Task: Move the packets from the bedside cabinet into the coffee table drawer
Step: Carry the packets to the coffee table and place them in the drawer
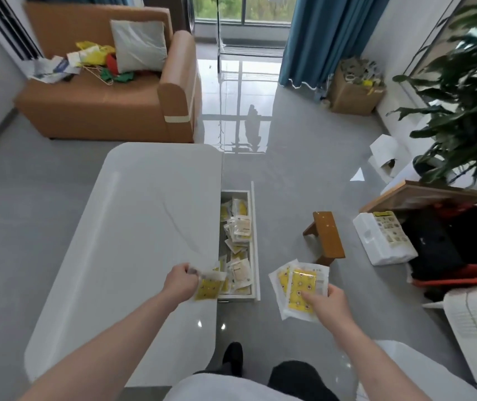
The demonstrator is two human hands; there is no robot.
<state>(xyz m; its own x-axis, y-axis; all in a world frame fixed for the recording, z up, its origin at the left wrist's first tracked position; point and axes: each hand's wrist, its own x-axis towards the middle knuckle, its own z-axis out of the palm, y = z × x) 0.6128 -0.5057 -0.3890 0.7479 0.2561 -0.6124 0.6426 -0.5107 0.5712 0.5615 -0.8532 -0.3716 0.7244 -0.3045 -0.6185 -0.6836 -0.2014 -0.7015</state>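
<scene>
1. 1 packet [206,287] is pinched by the left hand [180,280] at the table [133,241] edge, beside the open drawer [256,244], apparently for dropping in.
2. A fanned stack [299,287] is gripped by the right hand [328,305], kept aside as supply.
3. Many packets already lie in the drawer.

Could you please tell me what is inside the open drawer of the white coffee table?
The white open drawer holds a loose pile of yellow-and-white flat packets. The drawer's bottom is mostly covered by them, and the part under the glossy white tabletop is hidden.
</scene>
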